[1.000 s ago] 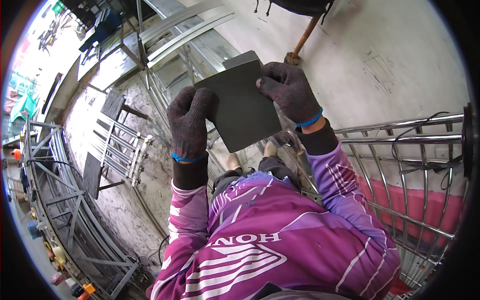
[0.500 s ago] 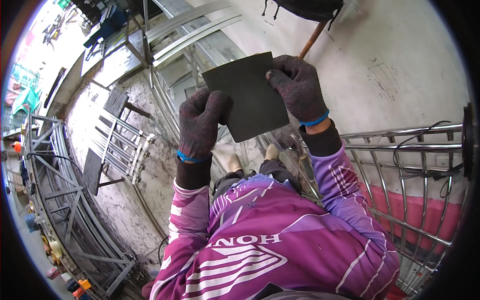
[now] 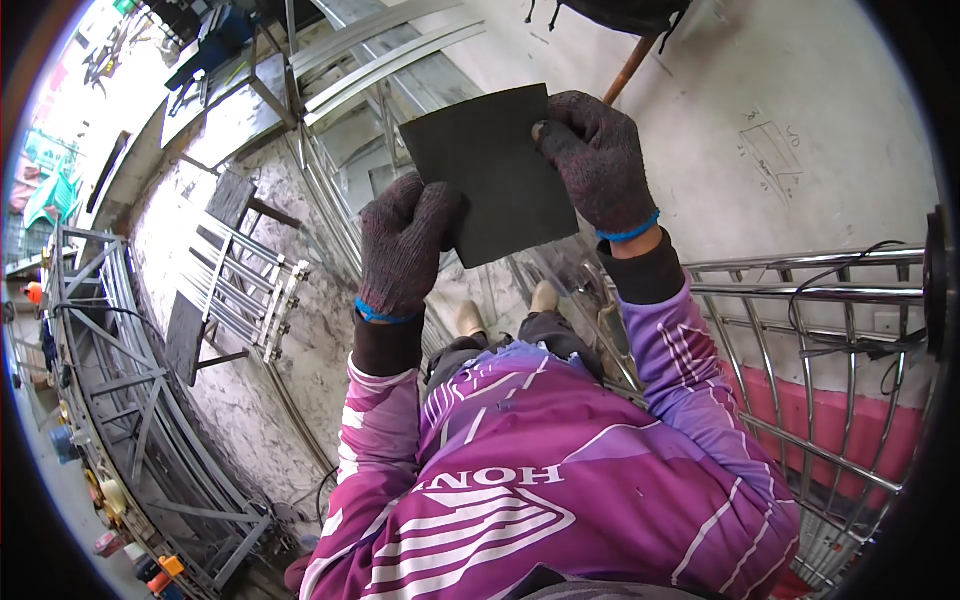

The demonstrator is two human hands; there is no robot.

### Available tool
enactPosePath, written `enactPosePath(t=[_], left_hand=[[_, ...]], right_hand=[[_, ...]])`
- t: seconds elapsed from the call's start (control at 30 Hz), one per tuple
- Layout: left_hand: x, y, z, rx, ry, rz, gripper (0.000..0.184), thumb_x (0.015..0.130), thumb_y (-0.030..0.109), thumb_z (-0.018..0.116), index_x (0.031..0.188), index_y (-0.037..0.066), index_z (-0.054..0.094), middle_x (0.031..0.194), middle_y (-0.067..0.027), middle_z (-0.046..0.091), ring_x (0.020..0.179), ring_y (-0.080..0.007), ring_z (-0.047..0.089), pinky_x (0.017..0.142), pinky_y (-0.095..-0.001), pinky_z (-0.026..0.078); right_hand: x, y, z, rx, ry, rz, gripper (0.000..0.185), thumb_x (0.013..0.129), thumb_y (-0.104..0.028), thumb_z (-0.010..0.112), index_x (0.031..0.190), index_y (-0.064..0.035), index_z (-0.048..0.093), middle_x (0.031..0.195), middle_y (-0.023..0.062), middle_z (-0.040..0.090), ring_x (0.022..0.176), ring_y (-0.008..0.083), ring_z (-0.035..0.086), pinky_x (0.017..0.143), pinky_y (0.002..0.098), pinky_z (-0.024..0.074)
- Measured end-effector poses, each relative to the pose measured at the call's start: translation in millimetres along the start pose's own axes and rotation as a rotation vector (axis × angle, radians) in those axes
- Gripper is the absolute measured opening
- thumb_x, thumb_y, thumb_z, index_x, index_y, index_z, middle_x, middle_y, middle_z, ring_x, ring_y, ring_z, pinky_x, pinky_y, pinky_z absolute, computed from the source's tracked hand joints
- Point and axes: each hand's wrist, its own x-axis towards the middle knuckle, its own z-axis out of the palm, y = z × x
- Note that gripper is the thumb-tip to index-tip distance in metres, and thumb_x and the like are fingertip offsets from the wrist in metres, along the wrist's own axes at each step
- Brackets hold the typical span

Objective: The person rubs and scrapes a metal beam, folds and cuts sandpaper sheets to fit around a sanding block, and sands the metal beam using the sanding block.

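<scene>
A dark, flat, roughly square sheet [image 3: 495, 175] is held up in front of my body, its top edge slightly curved. My left hand [image 3: 405, 245], in a dark knitted glove with a blue cuff, pinches its lower left side with the thumb on the near face. On the upper right side, my right hand [image 3: 598, 162], gloved the same way, grips the edge, its thumb also on the near face. The fingers behind the sheet are hidden.
A shiny metal railing [image 3: 800, 292] stands at the right by a wall with pencil marks [image 3: 770, 155]. Metal frames and bars [image 3: 150, 400] fill the left. A small rack of metal tubes [image 3: 240, 285] lies left of centre. A work table [image 3: 225, 125] is at the upper left.
Over the last second, a second piece behind the sheet's top edge has gone out of sight. The sheet and both hands have shifted slightly up and to the right.
</scene>
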Motion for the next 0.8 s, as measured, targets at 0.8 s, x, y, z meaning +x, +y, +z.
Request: enactPosePath(t=[0.8], left_hand=[[-5.7, 6.4, 7.7, 0.082, -0.095, 0.006, 0.029, 0.103, 0.027, 0.065, 0.099, -0.001, 0.071, 0.081, -0.0019, 0.069, 0.073, -0.0075, 0.058, 0.064, -0.0255, 0.045]], right_hand=[[9.5, -1.1, -5.0, -0.017, 0.072, -0.048, 0.014, 0.093, -0.010, 0.071, 0.102, 0.0002, 0.073, 0.086, 0.0080, 0.075, 0.078, 0.0136, 0.069, 0.074, 0.0288, 0.0552]])
